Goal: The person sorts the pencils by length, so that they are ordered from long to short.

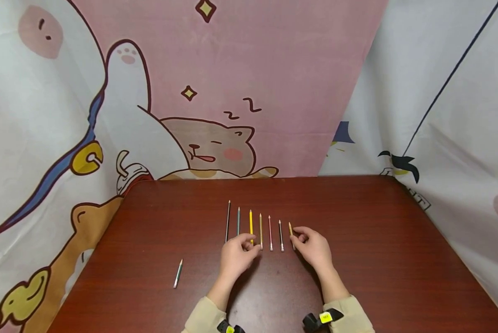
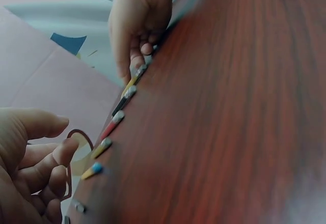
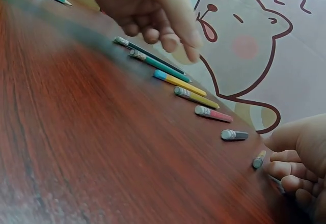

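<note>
Several pencils stand in a row, graded from long to short. My right hand [image 1: 315,247] is at the short yellow pencil [image 3: 259,159] on the right end, thumb and forefinger pinching it. To its left lie a short black pencil [image 1: 280,236], a red pencil [image 1: 270,233] and a gold pencil [image 1: 261,226]. My left hand [image 1: 237,255] hovers over the lower ends of a yellow pencil with a blue end [image 3: 178,83], a teal pencil [image 3: 160,66] and a long black pencil [image 1: 228,222]. Its fingers are loosely bent, with nothing between thumb and forefinger.
A short green-and-white pencil [image 1: 178,274] lies apart on the left of the brown table [image 1: 378,259]. Behind the table hangs a cartoon-printed cloth [image 1: 294,83]. Dark wrist cameras sit at both cuffs.
</note>
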Demonstrator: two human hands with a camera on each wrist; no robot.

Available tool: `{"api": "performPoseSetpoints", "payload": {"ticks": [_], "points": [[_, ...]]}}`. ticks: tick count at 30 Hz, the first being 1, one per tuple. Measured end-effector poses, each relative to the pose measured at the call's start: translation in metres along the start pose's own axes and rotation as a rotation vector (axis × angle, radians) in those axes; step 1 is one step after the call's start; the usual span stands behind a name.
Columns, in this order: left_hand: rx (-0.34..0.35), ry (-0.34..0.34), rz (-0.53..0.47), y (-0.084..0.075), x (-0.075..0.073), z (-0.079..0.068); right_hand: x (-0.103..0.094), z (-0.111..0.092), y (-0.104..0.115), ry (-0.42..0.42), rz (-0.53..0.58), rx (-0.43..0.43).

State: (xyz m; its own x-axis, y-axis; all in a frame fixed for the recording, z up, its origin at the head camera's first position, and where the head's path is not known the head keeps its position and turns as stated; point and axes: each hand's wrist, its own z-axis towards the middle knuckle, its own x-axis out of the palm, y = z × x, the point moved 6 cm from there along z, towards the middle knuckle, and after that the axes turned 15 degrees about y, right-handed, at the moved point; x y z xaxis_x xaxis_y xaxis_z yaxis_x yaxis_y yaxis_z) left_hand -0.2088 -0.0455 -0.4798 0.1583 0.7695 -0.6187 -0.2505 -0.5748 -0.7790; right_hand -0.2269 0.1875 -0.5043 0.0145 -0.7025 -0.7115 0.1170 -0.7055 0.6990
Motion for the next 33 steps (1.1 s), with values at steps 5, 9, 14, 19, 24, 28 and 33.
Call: {"api": "performPoseSetpoints", "payload": {"ticks": [5,9,14,19,24,28,33], "points": [[-0.029,0.021,-0.053,0.011,-0.01,-0.01,-0.001,-0.001,-0.003,0.015,0.018,0.007],[-0.034,0.01,-0.02,0.021,-0.022,-0.019,-0.002,-0.002,-0.004,0.044,0.033,0.03],[-0.039,-0.01,-0.009,0.035,-0.04,-0.032,-0.004,-0.005,-0.004,0.067,0.056,0.027],[-0.092,-0.023,-0.001,0.049,-0.059,-0.047,-0.006,-0.008,-0.004,0.103,0.07,0.035],[-0.145,-0.031,0.009,0.061,-0.075,-0.058,-0.011,-0.011,-0.006,0.115,0.084,0.029],[-0.189,-0.035,0.015,0.069,-0.085,-0.066,-0.014,-0.014,-0.008,0.129,0.086,0.032],[-0.229,-0.038,0.041,0.074,-0.096,-0.075,-0.017,-0.018,-0.011,0.142,0.077,0.048]]}}
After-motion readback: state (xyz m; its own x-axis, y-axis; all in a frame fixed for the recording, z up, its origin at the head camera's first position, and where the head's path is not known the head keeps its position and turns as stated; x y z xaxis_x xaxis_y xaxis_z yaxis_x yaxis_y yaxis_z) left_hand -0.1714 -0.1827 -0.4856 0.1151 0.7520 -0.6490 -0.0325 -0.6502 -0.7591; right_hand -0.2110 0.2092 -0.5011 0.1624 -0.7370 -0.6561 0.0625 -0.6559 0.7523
